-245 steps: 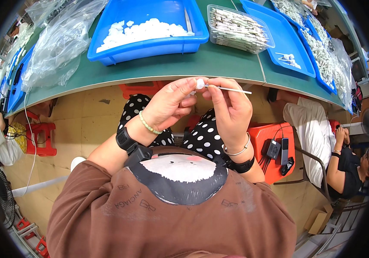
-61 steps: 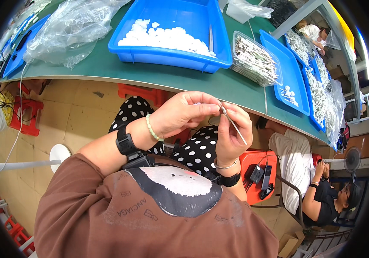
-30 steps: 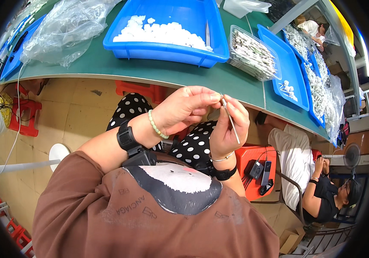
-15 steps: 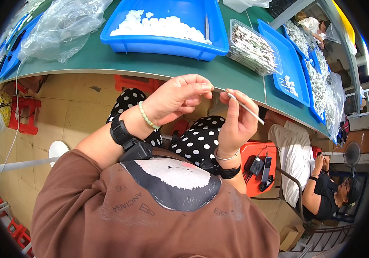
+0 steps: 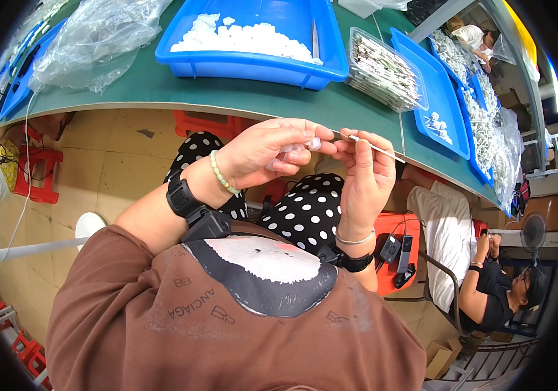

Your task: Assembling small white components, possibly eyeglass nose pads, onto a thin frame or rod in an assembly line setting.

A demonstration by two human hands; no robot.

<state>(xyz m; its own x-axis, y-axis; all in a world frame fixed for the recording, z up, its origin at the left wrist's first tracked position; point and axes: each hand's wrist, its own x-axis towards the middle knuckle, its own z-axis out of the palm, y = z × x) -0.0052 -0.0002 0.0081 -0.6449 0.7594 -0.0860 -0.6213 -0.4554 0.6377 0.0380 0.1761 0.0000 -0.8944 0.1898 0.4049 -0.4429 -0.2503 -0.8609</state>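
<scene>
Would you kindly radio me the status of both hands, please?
Left hand holding small white pieces. Right hand pinching thin pale stick. Green table beyond, bearing blue tray.

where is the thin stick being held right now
In the head view, the thin stick is right of centre, pinched in the right hand, its free end pointing right by the front edge of the green table.

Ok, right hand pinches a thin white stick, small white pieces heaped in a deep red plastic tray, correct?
Wrong colour: the head view shows small white pieces heaped in a deep blue plastic tray. The right hand does pinch the thin white stick.
</scene>
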